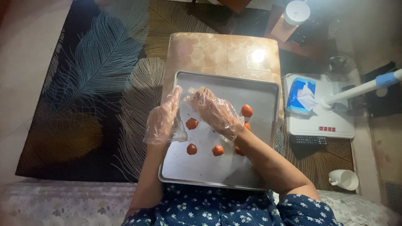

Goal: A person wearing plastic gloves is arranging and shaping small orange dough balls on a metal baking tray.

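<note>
Both my hands wear loose clear plastic gloves and hover over a metal baking tray (259, 90). My left hand (166, 117) and my right hand (214, 111) press together around a small pale lump of dough (196, 89), which peeks out at the fingertips. Several small orange-red balls lie on the tray: one (191, 123) between my wrists, one (191, 149) and one (217, 150) nearer me, and one (246, 110) to the right. My right forearm hides others.
The tray rests on a small glossy beige table (226, 50) over a dark feather-patterned rug (92, 71). To the right are a white appliance (322, 123) bearing a blue tissue pack (300, 95), a remote (308, 140), and a white mug (345, 179).
</note>
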